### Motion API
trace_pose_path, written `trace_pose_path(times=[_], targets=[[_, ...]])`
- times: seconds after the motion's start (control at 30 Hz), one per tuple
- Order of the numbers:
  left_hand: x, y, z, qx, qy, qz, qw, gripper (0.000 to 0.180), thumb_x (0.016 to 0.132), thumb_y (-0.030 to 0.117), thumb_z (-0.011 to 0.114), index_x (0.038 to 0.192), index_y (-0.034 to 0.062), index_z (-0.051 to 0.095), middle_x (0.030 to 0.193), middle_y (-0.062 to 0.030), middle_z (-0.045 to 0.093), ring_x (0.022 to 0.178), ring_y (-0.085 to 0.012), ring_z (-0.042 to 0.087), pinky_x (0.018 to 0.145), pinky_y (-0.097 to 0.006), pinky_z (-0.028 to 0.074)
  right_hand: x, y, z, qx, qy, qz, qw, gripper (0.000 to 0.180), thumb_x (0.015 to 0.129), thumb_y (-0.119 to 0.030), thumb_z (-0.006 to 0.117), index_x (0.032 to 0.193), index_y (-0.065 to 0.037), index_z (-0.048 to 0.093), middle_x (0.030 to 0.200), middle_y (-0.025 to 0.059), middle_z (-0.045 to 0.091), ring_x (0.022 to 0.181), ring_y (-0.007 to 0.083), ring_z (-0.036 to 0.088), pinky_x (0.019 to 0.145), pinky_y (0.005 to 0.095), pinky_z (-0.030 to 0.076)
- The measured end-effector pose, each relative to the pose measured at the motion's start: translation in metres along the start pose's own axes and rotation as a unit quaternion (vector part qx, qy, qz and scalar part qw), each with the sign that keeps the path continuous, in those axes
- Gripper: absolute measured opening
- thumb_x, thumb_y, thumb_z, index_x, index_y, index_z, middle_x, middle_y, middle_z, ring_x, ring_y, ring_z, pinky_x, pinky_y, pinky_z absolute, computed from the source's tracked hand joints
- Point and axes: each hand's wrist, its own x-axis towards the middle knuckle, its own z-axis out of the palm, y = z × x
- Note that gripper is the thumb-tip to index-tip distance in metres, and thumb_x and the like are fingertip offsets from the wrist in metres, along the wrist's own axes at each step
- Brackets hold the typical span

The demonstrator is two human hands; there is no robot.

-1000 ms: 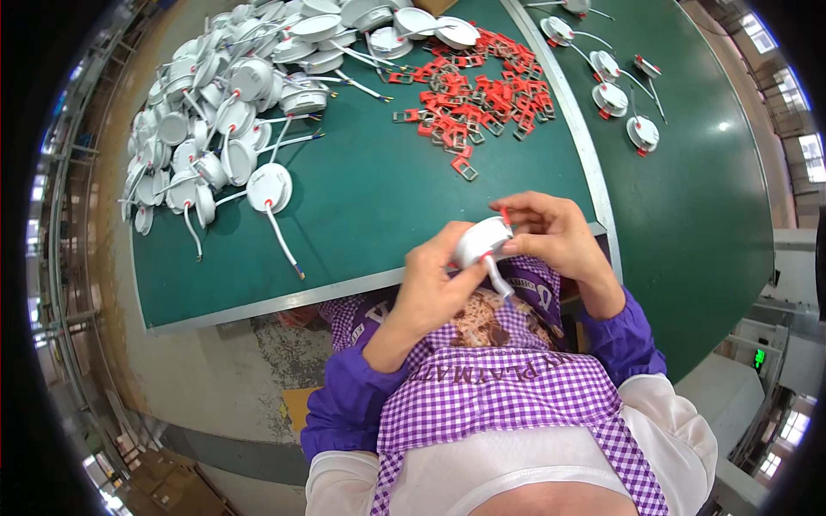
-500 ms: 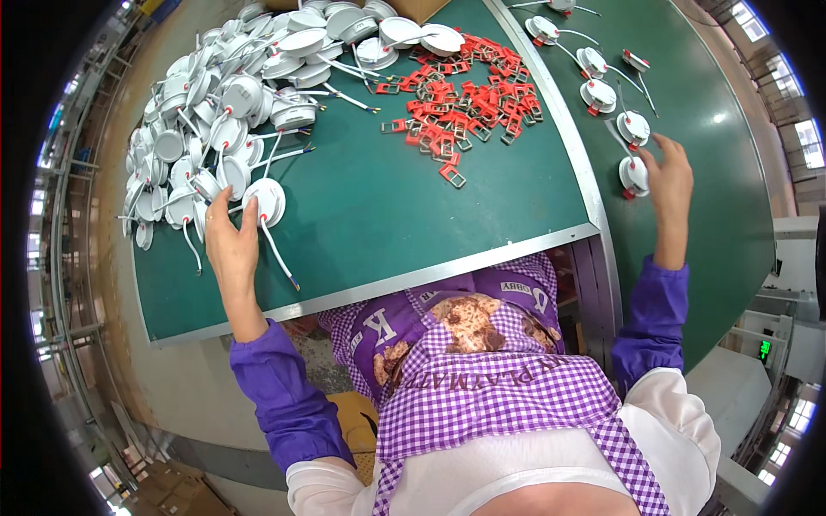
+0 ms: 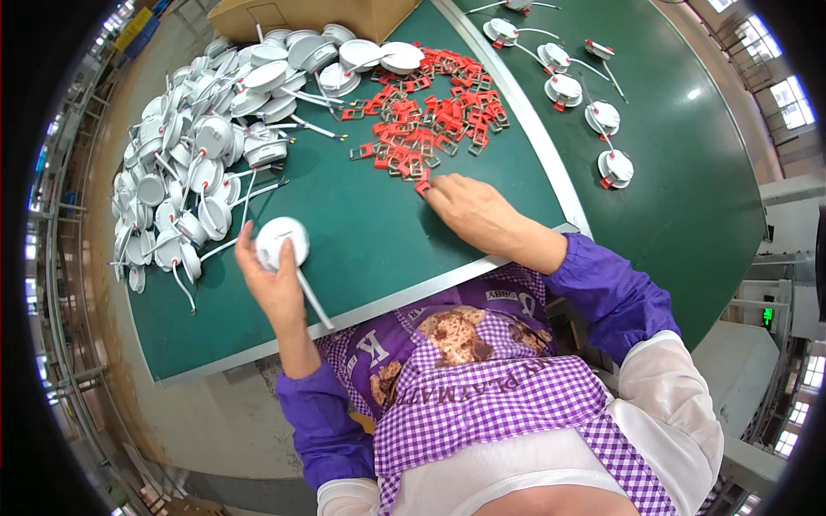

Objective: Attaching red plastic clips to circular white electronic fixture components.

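My left hand (image 3: 272, 279) grips a round white downlight (image 3: 284, 234) with thumb and fingers, just over the near part of the green table. A white cable hangs from the lamp toward the table's front edge. At the near edge of a heap of red clips with metal frames (image 3: 411, 129), my right hand (image 3: 471, 211) is closed, its fingertips on one red clip (image 3: 422, 187). To the left lies a large pile of similar white downlights (image 3: 206, 138), with cables sticking out.
A cardboard box (image 3: 318, 17) stands at the far side behind the pile. Beyond a metal rail (image 3: 516, 99), a second green surface on the right carries a row of white lamps with red clips (image 3: 616, 168). A metal strip (image 3: 344, 322) edges the table near me.
My left hand has lifted a downlight from the pile's near edge and brought it right. My right hand has left the lamp row on the right and come over to the red clips.
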Motion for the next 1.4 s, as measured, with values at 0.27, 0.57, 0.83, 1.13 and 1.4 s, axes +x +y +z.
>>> trace_pose_path(times=[0.27,0.57,0.83,1.13,1.4], targets=[[-0.050,0.060,0.053,-0.451,-0.115,-0.240,0.852,0.034,0.090,0.000,0.065,0.121,-0.0019,0.051,0.114,-0.0125,0.064,0.102,-0.0193,0.064,0.090,-0.034,0.055,0.014,-0.038,-0.016,0.425,0.162,0.229,0.861,0.016,0.086,-0.007,0.064,0.100,0.001,0.063,0.081,0.0176,0.068,0.071,0.0272,0.069,0.061,0.0339,0.053],[-0.063,0.083,0.072,-0.440,-0.048,-0.176,0.879,0.030,0.090,-0.001,0.067,0.115,-0.0010,0.049,0.108,-0.0099,0.063,0.099,-0.0140,0.062,0.088,-0.028,0.051,0.018,-0.068,-0.016,0.375,0.179,0.200,0.887,0.017,0.086,-0.004,0.065,0.102,0.002,0.067,0.089,0.0167,0.067,0.076,0.0288,0.067,0.064,0.0357,0.052],[-0.069,0.079,0.074,-0.397,-0.048,-0.109,0.910,0.031,0.090,0.000,0.067,0.115,-0.0008,0.048,0.109,-0.0104,0.061,0.100,-0.0137,0.061,0.089,-0.027,0.051,0.020,-0.075,-0.022,0.306,0.177,0.183,0.917,0.012,0.084,-0.002,0.066,0.095,0.001,0.064,0.083,0.0153,0.067,0.076,0.0310,0.068,0.065,0.0378,0.053],[-0.068,0.077,0.074,-0.350,-0.065,-0.064,0.932,0.032,0.090,0.002,0.068,0.116,-0.0006,0.049,0.110,-0.0091,0.060,0.101,-0.0136,0.060,0.089,-0.028,0.050,0.018,-0.079,-0.020,0.358,0.189,0.211,0.890,0.011,0.083,0.001,0.066,0.093,0.002,0.063,0.079,0.0151,0.066,0.071,0.0280,0.069,0.061,0.0352,0.053],[-0.072,0.079,0.080,-0.371,-0.074,-0.069,0.923,0.030,0.091,0.002,0.067,0.116,0.0002,0.049,0.112,-0.0087,0.059,0.100,-0.0129,0.059,0.089,-0.027,0.049,0.015,-0.067,-0.009,0.387,0.197,0.217,0.874,0.010,0.086,0.002,0.064,0.095,0.001,0.061,0.081,0.0136,0.066,0.071,0.0228,0.069,0.063,0.0326,0.053]])
